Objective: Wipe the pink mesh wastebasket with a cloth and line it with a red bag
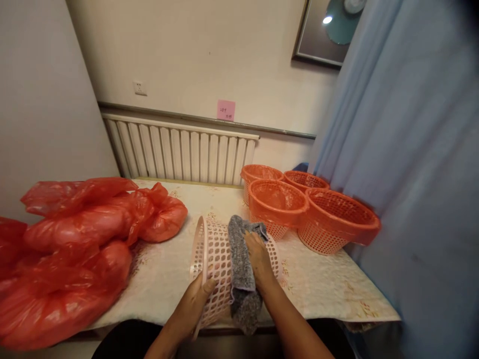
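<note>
Crowding the left of the frame, red plastic bags [75,249] spilled past the worktop [318,284] edge. Orange baskets [279,202] clustered at centre right beside a blue curtain [411,174], leaving bare cloth between. At the near edge, lower centre, a pale pink basket [215,249] lay on its side. The left hand [194,304] gripped its wall near the rim, and the right hand [260,262] held a grey cloth [241,269] against it.

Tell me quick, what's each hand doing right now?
Left hand: closed on the pale pink perforated plastic basket lying on its side.
Right hand: resting on the grey fuzzy cloth draped over that basket; grip cannot be told.
</note>
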Available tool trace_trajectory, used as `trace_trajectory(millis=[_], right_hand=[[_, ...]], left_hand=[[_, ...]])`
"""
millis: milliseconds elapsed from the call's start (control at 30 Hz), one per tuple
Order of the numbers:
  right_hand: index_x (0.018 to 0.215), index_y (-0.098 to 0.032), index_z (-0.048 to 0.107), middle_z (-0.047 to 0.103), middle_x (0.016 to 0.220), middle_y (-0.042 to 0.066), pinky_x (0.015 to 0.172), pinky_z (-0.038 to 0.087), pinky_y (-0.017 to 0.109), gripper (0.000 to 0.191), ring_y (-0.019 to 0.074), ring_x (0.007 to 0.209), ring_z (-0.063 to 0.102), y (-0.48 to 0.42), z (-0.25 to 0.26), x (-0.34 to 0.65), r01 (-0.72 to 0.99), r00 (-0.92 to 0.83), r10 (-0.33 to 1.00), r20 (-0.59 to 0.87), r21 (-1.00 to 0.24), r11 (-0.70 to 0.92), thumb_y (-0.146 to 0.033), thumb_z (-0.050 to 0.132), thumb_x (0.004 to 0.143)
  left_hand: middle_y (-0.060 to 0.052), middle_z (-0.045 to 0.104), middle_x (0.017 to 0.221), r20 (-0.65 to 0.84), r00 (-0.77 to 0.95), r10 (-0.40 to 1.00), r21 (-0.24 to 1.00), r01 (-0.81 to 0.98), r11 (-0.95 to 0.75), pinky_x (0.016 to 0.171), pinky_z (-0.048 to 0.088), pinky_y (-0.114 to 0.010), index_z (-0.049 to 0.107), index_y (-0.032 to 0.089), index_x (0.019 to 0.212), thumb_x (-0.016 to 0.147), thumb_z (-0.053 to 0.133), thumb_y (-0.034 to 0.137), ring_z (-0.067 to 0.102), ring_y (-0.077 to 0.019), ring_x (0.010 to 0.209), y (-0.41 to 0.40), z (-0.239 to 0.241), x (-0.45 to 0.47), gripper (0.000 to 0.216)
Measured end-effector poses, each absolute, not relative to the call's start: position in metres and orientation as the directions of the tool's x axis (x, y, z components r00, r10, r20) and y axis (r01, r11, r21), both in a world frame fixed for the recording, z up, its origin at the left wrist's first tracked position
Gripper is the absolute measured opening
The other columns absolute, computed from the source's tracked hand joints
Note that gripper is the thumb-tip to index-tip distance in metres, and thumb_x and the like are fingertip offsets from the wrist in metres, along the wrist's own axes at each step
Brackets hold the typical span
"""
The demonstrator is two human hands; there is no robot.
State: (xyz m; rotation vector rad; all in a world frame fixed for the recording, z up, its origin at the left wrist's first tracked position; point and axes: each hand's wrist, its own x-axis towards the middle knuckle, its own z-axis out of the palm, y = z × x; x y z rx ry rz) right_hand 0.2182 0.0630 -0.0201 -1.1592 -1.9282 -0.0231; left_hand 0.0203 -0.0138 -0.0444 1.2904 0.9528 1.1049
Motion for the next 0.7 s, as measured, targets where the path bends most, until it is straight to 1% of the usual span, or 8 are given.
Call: trace_trajectory(millis=[100,233,367,467,567,633,700], right_hand=[[0.124,-0.024,0.06,0.066,0.117,0.007,0.099,0.043,0.04,0.039,0.0217,0.108,0.057,0.066,-0.037,0.25,0.754,-0.142,0.711,0.688,-0.391,0.528,-0.015,0.039,0.092],[0.128,-0.022,0.056,0.061,0.126,0.009,0.106,0.037,0.047,0.04,0.0234,0.119,0.052,0.064,-0.071,0.282,0.799,-0.095,0.673,0.734,-0.347,0.492,-0.018,0.037,0.093],[0.134,-0.017,0.05,0.055,0.134,0.013,0.112,0.028,0.053,0.042,0.0254,0.131,0.042,0.055,-0.101,0.29,0.831,-0.066,0.613,0.788,-0.297,0.471,-0.02,0.036,0.095],[0.133,-0.016,0.051,0.055,0.133,0.014,0.112,0.027,0.055,0.042,0.026,0.133,0.04,0.047,-0.113,0.286,0.842,-0.009,0.592,0.806,-0.314,0.439,-0.02,0.033,0.095],[0.131,-0.018,0.054,0.057,0.131,0.014,0.11,0.031,0.056,0.041,0.0271,0.133,0.041,0.038,-0.12,0.28,0.836,0.037,0.594,0.803,-0.351,0.423,-0.022,0.033,0.096],[0.13,-0.018,0.054,0.056,0.132,0.014,0.108,0.032,0.058,0.04,0.029,0.134,0.04,0.032,-0.125,0.277,0.828,0.051,0.6,0.798,-0.369,0.421,-0.025,0.036,0.096],[0.131,-0.018,0.054,0.053,0.136,0.016,0.106,0.034,0.061,0.04,0.0324,0.137,0.035,0.025,-0.13,0.272,0.83,0.056,0.617,0.785,-0.38,0.408,-0.028,0.04,0.095]], left_hand=[[-0.012,0.063,0.131,0.11,0.227,0.968,0.994,-0.019,-0.108,0.111,0.035,-0.045,0.053,0.013,0.133,0.09,0.047,0.055,0.052,-0.0314,0.126,-0.013,-0.049,0.018,0.06],[-0.011,0.06,0.135,0.16,0.248,0.955,0.984,0.035,-0.174,0.113,0.032,-0.045,0.054,0.015,0.133,0.089,0.045,0.059,0.049,-0.0314,0.129,-0.013,-0.057,0.011,0.063],[-0.011,0.06,0.135,0.137,0.255,0.957,0.984,0.078,-0.161,0.113,0.032,-0.045,0.059,0.015,0.129,0.085,0.048,0.063,0.049,-0.0328,0.129,-0.018,-0.066,0.004,0.066],[-0.011,0.063,0.132,0.085,0.275,0.958,0.99,0.081,-0.111,0.112,0.034,-0.043,0.061,0.015,0.126,0.084,0.05,0.063,0.051,-0.0327,0.127,-0.02,-0.061,0.003,0.065],[-0.011,0.064,0.131,0.04,0.267,0.963,0.999,-0.024,-0.035,0.108,0.039,-0.044,0.057,0.015,0.128,0.085,0.051,0.062,0.054,-0.0319,0.124,-0.017,-0.042,0.007,0.064],[-0.011,0.065,0.129,0.004,0.24,0.971,0.986,-0.16,0.036,0.104,0.044,-0.045,0.053,0.016,0.132,0.086,0.051,0.059,0.058,-0.031,0.12,-0.011,-0.027,0.012,0.062],[-0.012,0.068,0.124,-0.054,0.225,0.973,0.952,-0.282,0.118,0.099,0.048,-0.046,0.052,0.016,0.132,0.087,0.05,0.059,0.063,-0.0308,0.114,-0.005,-0.015,0.015,0.062]])
